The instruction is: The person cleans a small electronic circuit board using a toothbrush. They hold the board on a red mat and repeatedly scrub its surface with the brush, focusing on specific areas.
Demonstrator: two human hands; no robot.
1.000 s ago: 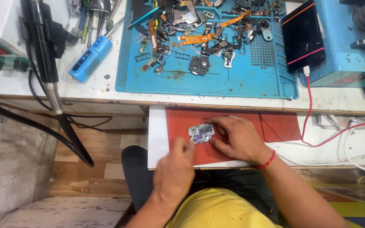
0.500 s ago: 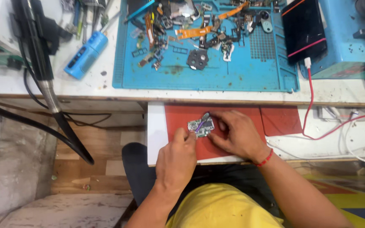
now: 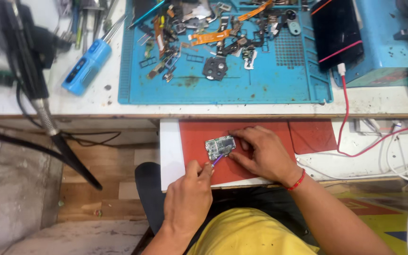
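Green circuit board [image 3: 220, 147] pinned by right hand [image 3: 260, 153]; left hand [image 3: 189, 196] pinches purple tool [image 3: 216, 160].

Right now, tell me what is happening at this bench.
A person in a yellow shirt works on a small circuit board lying on a red mat. The right hand steadies the board, while the left hand brings a thin purple-tipped tool to its edge. Loose parts lie scattered on the blue mat above.
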